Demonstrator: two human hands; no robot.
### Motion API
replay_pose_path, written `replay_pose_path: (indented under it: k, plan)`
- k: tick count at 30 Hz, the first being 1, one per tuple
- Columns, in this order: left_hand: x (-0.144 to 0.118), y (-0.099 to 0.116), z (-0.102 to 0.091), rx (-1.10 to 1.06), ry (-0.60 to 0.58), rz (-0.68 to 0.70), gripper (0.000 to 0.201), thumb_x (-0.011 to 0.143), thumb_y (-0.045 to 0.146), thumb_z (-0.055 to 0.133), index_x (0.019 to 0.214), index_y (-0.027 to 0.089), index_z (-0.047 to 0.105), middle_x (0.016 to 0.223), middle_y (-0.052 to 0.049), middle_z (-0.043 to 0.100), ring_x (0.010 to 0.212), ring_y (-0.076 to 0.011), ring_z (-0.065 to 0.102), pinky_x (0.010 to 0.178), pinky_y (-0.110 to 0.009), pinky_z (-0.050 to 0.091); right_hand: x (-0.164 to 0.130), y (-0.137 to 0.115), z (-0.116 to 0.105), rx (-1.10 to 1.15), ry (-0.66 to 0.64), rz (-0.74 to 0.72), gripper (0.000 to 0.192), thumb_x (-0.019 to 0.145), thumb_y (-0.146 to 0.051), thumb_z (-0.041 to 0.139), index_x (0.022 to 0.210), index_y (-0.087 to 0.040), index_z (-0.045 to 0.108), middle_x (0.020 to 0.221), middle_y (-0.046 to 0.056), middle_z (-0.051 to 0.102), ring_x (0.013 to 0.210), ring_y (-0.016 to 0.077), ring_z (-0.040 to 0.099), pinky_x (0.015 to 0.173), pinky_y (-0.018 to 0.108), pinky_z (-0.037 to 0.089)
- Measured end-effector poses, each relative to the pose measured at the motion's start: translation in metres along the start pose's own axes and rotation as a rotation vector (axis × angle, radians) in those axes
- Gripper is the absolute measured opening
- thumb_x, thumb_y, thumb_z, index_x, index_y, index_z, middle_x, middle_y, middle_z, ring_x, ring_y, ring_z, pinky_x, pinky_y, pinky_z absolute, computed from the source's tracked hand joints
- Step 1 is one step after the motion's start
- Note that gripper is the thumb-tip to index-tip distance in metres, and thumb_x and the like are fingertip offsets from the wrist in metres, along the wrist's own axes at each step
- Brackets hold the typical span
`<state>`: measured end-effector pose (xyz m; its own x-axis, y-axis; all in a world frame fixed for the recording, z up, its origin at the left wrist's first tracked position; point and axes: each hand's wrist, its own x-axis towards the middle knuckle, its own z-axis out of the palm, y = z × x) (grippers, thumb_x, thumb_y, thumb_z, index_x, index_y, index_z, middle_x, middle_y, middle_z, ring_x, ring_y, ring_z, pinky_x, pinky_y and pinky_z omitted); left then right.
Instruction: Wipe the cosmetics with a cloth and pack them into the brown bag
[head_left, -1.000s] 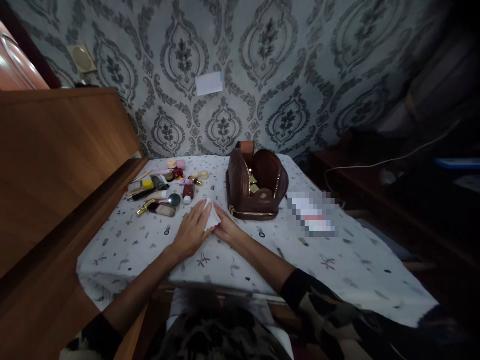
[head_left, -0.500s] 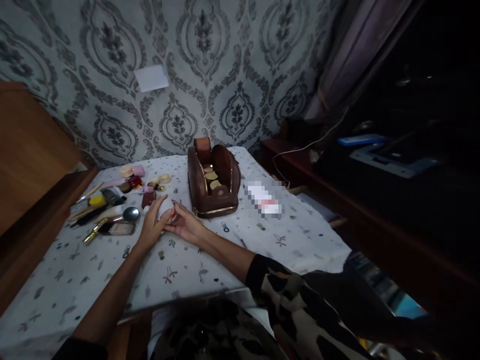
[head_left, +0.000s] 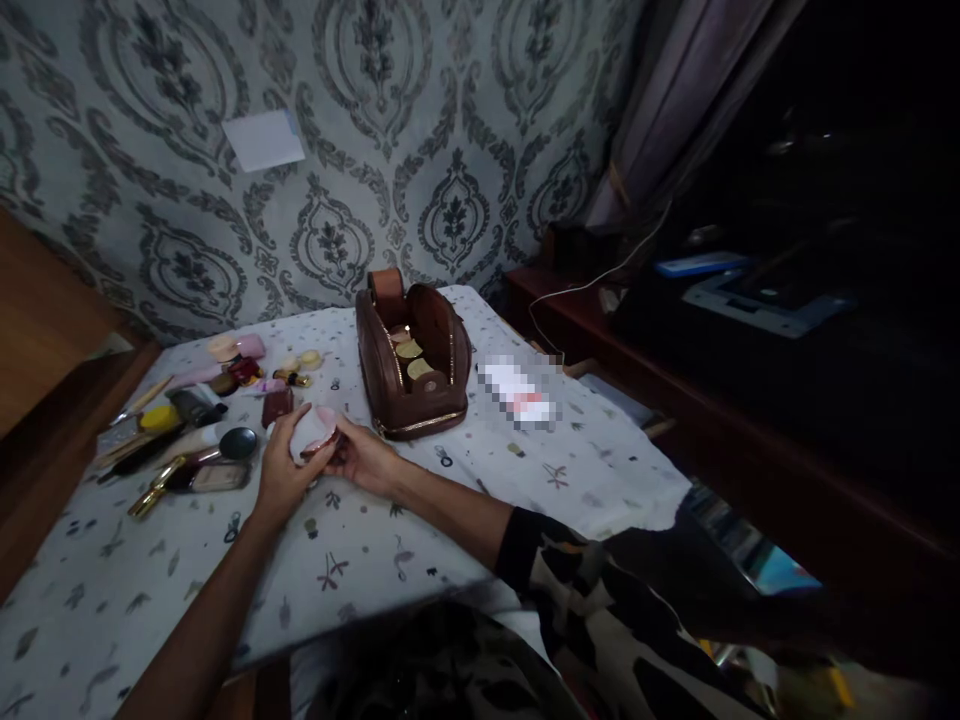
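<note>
Where the two hands meet above the counter, a small round compact (head_left: pixel 313 436) with a pale pink top and a darker rim is held between them. The left hand (head_left: pixel 281 465) is curled about its near side in a loose grip, fingers bent over the top; the right hand (head_left: pixel 361 458) is closed on its right edge with thumb and fingertips. The compact is kept just above the cloth, in front of the brown pouch (head_left: pixel 414 364) and near it.

The pouch is of smooth, stiff leather-like material, boxy with rounded corners, and is edged by a gold zip; it is stood open, and at least two round gold-topped items are seen inside. To the left a scatter of cosmetics (head_left: pixel 191 425) is laid out: slim tubes, a gold-cased stick, a flat rectangular case, a round dark-lidded pot, small pink and cream jars. Their number cannot be counted surely in the dim light, though more than ten are seen.

The counter is covered by a white cloth (head_left: pixel 390 560) printed with small dark motifs. One blurred flat packet (head_left: pixel 519 393) is lain right of the pouch. Open cloth is left between the hands and the near edge, and to the right as far as the counter's edge.
</note>
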<state>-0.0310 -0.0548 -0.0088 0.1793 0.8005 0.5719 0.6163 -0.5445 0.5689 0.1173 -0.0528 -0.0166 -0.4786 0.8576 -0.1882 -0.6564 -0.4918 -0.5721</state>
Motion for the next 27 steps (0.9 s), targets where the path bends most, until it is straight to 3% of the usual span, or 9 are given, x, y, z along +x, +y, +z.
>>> replay_pose_path:
  k: [5, 12, 16, 21, 27]
  plan:
    - [-0.002, 0.0, -0.003, -0.079, 0.018, -0.038, 0.071, 0.077, 0.045, 0.07, 0.136, 0.015, 0.046, 0.132, -0.015, 0.056, 0.125, -0.0306, 0.053, 0.107, -0.046, 0.042, -0.002, -0.003, -0.006, 0.014, 0.021, -0.077, 0.033, 0.066, -0.034, 0.087, 0.081, -0.015, 0.064, 0.068, -0.002, 0.068, 0.061, 0.0103, 0.063, 0.055, 0.019, 0.048]
    - [-0.004, -0.003, -0.005, -0.114, 0.073, -0.064, 0.067, 0.085, 0.045, 0.064, 0.141, 0.016, 0.043, 0.139, -0.016, 0.054, 0.129, -0.0296, 0.051, 0.109, -0.046, 0.04, -0.002, 0.001, -0.006, 0.152, -0.033, -0.09, 0.025, 0.069, -0.016, 0.085, 0.082, -0.016, 0.063, 0.078, 0.0, 0.072, 0.075, 0.0119, 0.069, 0.076, 0.025, 0.058]
    - [-0.004, -0.005, -0.006, -0.093, 0.036, 0.061, 0.06, 0.09, 0.04, 0.057, 0.144, 0.017, 0.043, 0.143, -0.016, 0.051, 0.133, -0.0294, 0.048, 0.111, -0.047, 0.037, 0.0, 0.003, -0.006, 0.162, -0.008, -0.104, 0.023, 0.071, -0.01, 0.082, 0.083, -0.015, 0.063, 0.076, 0.0, 0.071, 0.074, 0.011, 0.069, 0.078, 0.024, 0.06]
    - [-0.006, -0.004, -0.008, -0.001, 0.004, 0.217, 0.049, 0.097, 0.037, 0.044, 0.144, 0.022, 0.047, 0.148, -0.014, 0.048, 0.138, -0.029, 0.042, 0.115, -0.048, 0.033, 0.006, 0.005, -0.009, 0.173, 0.0, -0.117, 0.022, 0.072, -0.007, 0.079, 0.085, -0.015, 0.063, 0.077, 0.0, 0.071, 0.066, 0.0107, 0.067, 0.063, 0.02, 0.058]
    - [-0.009, 0.011, -0.004, 0.072, -0.049, 0.34, 0.063, 0.093, 0.05, 0.051, 0.149, 0.022, 0.039, 0.152, -0.016, 0.043, 0.146, -0.0328, 0.029, 0.117, -0.054, 0.025, 0.005, 0.004, -0.008, 0.179, -0.01, -0.104, 0.016, 0.076, -0.007, 0.072, 0.088, -0.017, 0.065, 0.073, -0.001, 0.071, 0.065, 0.0127, 0.066, 0.062, 0.022, 0.057]
